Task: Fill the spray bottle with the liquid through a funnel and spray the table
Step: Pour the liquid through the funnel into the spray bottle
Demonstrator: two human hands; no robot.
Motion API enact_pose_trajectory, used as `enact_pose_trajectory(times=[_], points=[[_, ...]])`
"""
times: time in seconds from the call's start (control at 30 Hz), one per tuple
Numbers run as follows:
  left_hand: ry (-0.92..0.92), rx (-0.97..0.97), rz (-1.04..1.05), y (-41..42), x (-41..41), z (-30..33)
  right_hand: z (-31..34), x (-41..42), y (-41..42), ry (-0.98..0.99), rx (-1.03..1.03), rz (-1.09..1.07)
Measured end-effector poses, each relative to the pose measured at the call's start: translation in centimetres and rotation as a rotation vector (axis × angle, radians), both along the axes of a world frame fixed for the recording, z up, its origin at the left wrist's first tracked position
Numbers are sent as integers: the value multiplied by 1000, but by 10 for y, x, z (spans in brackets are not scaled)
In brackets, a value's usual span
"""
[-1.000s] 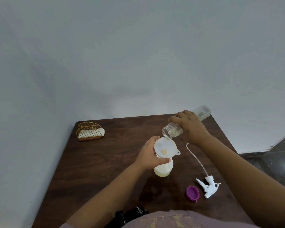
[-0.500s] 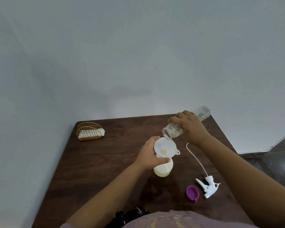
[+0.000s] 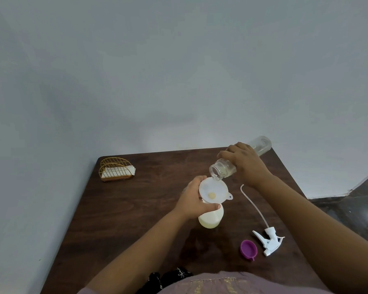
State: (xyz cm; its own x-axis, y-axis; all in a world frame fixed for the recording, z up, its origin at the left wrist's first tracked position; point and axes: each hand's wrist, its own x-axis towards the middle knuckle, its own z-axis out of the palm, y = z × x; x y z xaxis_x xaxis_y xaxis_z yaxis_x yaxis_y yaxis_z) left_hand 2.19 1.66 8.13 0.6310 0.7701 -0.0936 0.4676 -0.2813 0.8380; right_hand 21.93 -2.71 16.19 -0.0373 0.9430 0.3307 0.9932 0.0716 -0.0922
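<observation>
Now the left hand (image 3: 191, 200) has its grip around the neck of the milky-white plastic spray bottle (image 3: 210, 219) standing mid-table (image 3: 136, 209), white funnel (image 3: 213, 190) seated in it. The right hand (image 3: 248, 164) grasps a tilted clear plastic bottle (image 3: 222, 169), mouth just above the funnel's rim.

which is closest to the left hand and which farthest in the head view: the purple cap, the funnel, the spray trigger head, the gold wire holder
From the left hand:
1. funnel, touching it, on the bottle the hand grips.
2. purple cap, front right on the table.
3. spray trigger head, just right of the cap, and gold wire holder, far left corner: too close to call.
</observation>
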Motion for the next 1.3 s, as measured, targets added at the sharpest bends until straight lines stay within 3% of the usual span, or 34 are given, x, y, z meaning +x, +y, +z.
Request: enact_pose_trajectory(times=[0.47,0.87,1.3], points=[[11,-10,0,0,1,-3,-7,1,-3,142,-57,-8],[17,-35,26,3,0,1,-11,-5,-21,626,-90,-72],[-162,-132,167,-6,-19,7,-33,-2,-54,1047,18,-431]])
